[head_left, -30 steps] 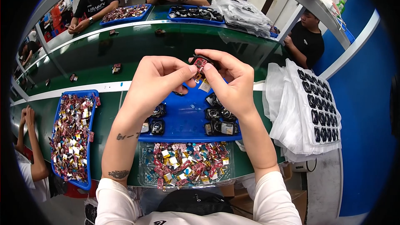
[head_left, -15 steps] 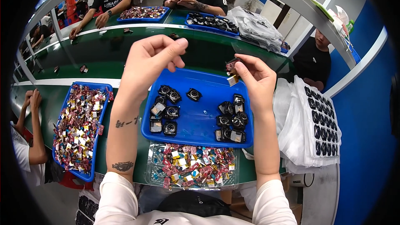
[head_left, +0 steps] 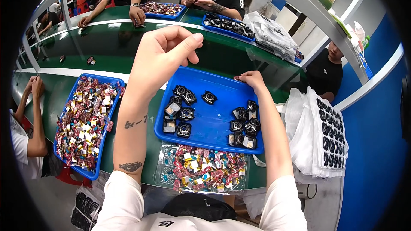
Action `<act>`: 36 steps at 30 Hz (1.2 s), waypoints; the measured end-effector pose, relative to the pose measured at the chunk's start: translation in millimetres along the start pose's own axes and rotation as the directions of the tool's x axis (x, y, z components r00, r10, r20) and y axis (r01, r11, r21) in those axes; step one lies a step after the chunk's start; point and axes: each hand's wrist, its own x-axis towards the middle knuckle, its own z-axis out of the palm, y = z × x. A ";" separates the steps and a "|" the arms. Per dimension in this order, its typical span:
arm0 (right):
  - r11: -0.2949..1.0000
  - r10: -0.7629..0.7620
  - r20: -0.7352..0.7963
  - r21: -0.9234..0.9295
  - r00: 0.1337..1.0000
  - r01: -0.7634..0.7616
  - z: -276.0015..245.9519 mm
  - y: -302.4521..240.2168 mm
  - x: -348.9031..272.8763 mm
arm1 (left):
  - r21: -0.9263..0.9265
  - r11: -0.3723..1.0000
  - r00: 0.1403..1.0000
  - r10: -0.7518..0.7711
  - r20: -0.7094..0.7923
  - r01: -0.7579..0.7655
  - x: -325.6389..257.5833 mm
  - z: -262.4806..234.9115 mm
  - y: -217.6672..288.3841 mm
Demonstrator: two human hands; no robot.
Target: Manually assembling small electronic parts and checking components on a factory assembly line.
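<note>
My left hand [head_left: 169, 55] is raised over the far left edge of a blue tray [head_left: 205, 122], fingers curled and thumb pressed toward them; whether anything is in them is hidden. At the tray's far right rim my right hand [head_left: 253, 79] pinches a small red circuit board [head_left: 237, 78], mostly covered by the fingers. Inside the tray, black watch cases [head_left: 184, 129] stand in a group on the left, and more black watch cases [head_left: 245, 126] cluster on the right. One single watch case [head_left: 209, 97] lies apart near the middle.
A clear plastic tray [head_left: 165, 175] of red boards and small batteries sits nearest me. On the left stands a blue tray of boards [head_left: 96, 173]. White foam trays of watch parts [head_left: 327, 132] are stacked at right. Co-workers sit across the green belt [head_left: 171, 21] and at both sides.
My right hand has gone from holding a board with a battery up in the air to lower at the tray's far right rim. My left hand stays raised and curled. The view has shifted slightly.
</note>
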 end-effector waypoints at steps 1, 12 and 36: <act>1.000 0.009 0.008 -0.001 1.000 -0.009 3.4 -3.2 -1.0 | 0.011 1.000 1.000 0.009 -0.011 -0.009 -0.5 -1.4 -0.1; 0.901 -0.388 -0.149 -0.270 0.910 0.340 -0.5 -37.2 -60.8 | 0.055 0.994 0.991 0.097 -0.093 -0.092 -3.4 -6.2 0.4; 0.584 -0.811 0.407 0.579 0.419 0.568 39.2 -107.7 -260.0 | 0.104 0.981 0.987 0.162 0.010 -0.162 -4.8 -6.1 6.1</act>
